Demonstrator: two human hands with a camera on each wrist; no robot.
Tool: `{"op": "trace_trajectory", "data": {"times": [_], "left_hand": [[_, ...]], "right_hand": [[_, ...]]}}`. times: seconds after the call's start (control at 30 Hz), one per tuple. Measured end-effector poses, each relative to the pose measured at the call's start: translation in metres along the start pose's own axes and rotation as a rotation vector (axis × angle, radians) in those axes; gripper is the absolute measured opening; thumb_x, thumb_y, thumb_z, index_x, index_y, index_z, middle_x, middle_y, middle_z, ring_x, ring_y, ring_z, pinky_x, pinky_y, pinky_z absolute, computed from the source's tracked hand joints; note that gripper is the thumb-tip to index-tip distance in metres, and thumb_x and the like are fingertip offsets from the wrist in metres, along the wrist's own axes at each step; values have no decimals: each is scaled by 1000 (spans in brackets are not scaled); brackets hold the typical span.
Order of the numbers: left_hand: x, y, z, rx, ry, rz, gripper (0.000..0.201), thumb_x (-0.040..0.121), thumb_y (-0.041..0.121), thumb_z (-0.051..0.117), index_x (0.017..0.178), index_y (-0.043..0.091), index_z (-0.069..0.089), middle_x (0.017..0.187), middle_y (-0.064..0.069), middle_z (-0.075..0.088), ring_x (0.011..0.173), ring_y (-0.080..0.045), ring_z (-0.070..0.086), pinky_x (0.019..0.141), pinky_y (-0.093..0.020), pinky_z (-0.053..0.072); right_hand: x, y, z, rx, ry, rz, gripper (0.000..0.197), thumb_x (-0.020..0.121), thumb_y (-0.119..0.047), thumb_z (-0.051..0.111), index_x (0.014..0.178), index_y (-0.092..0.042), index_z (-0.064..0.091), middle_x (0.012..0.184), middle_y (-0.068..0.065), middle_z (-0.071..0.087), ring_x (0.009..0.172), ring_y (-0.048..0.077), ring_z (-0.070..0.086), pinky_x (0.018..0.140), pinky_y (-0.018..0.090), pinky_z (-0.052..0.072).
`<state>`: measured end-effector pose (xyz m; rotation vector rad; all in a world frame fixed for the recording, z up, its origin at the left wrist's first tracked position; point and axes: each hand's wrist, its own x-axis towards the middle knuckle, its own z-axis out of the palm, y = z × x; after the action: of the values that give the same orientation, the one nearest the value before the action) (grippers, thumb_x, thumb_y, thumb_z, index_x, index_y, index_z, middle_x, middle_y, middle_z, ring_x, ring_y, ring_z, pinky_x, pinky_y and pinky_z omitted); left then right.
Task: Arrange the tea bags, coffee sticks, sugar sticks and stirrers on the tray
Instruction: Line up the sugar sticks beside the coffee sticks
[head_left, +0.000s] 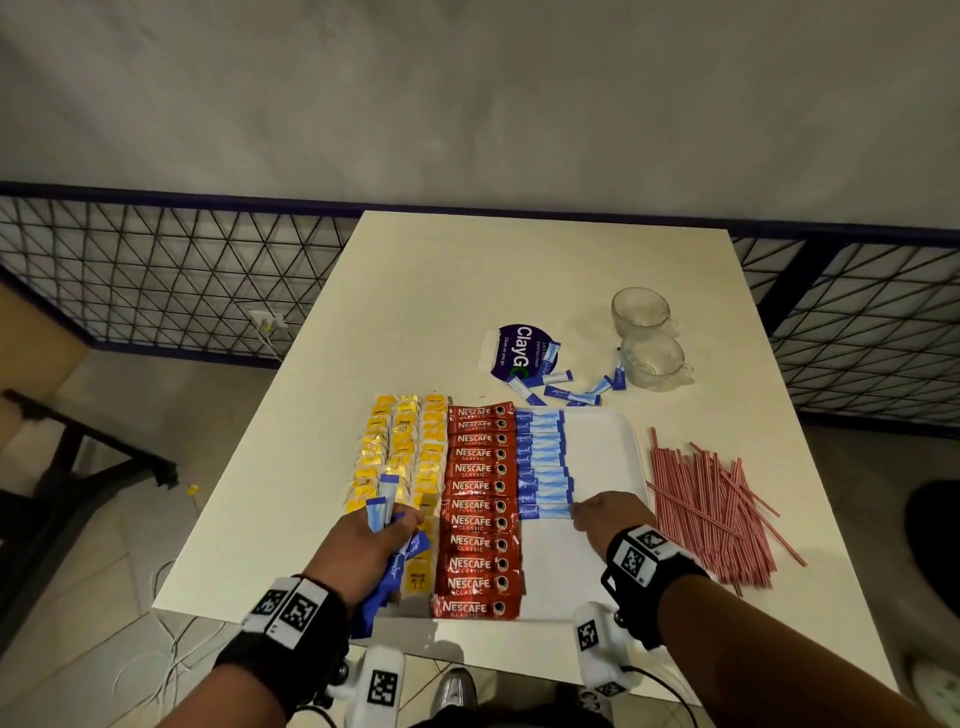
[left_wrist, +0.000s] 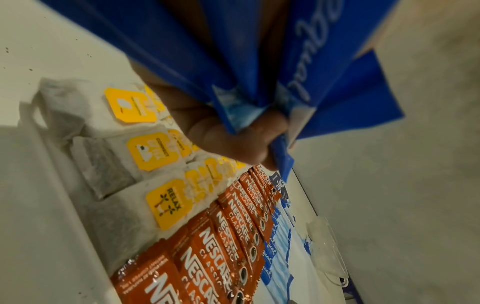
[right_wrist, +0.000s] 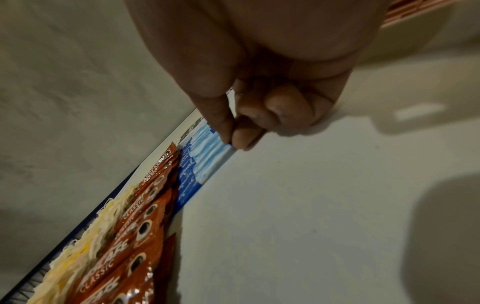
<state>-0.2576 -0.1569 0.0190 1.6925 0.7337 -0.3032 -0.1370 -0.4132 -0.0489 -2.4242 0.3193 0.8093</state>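
My left hand is clamped round a bundle of blue sugar sticks, held over the near left part of the white tray; on the wrappers I can read only part of a looping white word ending in "qual", and in the left wrist view the bundle fills the top of the picture and hides most of my fingers. My right hand is at the near end of the column of sugar sticks on the tray, thumb and forefinger pinched together on the tip of the nearest stick; the other fingers are curled under. Left of that column on the tray lie red coffee sticks marked "NESCAFE CLASSIC", and left of those the tea bags with yellow tags; one tag reads "RELAX", the rest are too small or blurred to read. The red-and-white stirrers lie in a loose heap on the table, just right of the tray. Beyond the tray a few loose sugar sticks are scattered beside a round purple sign reading "ClayG", its last letter covered, with small print I cannot make out. Two glass cups stand beyond the tray's far right corner.
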Motion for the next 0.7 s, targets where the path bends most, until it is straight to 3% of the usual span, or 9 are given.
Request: {"op": "trace_trajectory", "data": {"times": [0.13, 0.3, 0.53, 0.63, 0.7], "left_hand": [[1, 0, 2, 3, -5, 2, 15, 95, 21, 57, 97, 10, 66, 49, -1, 60, 39, -22, 50, 44, -30, 48], [1, 2, 4, 8, 0, 6, 16, 96, 21, 57, 98, 8, 66, 49, -1, 60, 37, -22, 50, 40, -27, 46], [3, 1, 6, 3, 4, 10, 16, 96, 21, 56, 98, 8, 66, 48, -2, 59, 37, -22, 49, 39, -26, 42], [4, 3, 9, -7, -23, 15, 15, 96, 22, 56, 99, 12, 66, 49, -3, 58, 38, -24, 50, 44, -29, 45], [4, 6, 13, -3, -56, 25, 15, 96, 23, 56, 99, 12, 67, 49, -4, 57, 39, -23, 50, 44, -29, 46]], "right_hand": [[1, 1, 1, 6, -4, -7, 24, 88, -32, 62, 100, -16, 75, 102, 1, 72, 95, 22, 64, 89, 32, 52], [1, 2, 0, 16, 10, -17, 22, 89, -35, 61, 95, -17, 72, 86, -3, 65, 90, 20, 63, 82, 28, 51], [1, 3, -1, 38, -10, -18, 19, 88, -38, 62, 84, -21, 69, 87, -2, 68, 88, 21, 63, 82, 29, 51], [-3, 3, -4, 36, 42, -33, 28, 90, -46, 56, 75, -24, 61, 86, -2, 67, 85, 21, 61, 77, 28, 48], [-12, -5, -8, 41, 105, -117, 33, 90, -54, 51, 80, -24, 60, 88, -2, 67, 87, 21, 61, 79, 30, 47]]}}
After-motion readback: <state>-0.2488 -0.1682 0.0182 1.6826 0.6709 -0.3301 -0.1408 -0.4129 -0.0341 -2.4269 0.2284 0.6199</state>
